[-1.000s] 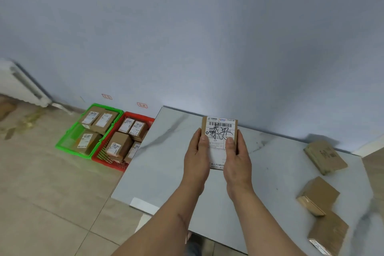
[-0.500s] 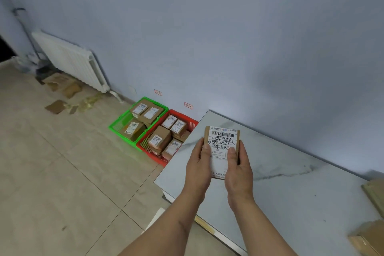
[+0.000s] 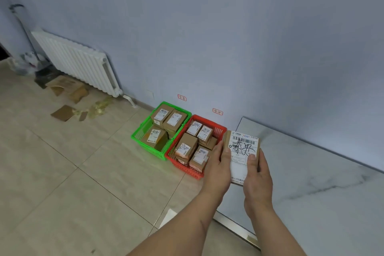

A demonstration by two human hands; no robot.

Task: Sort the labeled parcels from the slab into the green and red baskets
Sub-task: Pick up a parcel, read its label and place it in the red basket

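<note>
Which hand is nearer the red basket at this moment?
Left. The left hand grips the parcel right beside the red basket, overlapping its near corner in view. The right hand holds the parcel's other side, over the slab.

— Anything readable on the parcel [image 3: 241,151]?
— Its white label carries a barcode, a blue logo and big handwritten black characters; the small print is too blurred.
— The wall?
— Two red-framed tags [image 3: 182,97] (above the baskets), possibly handwritten, not legible. The basket parcels' labels are unreadable.
</note>
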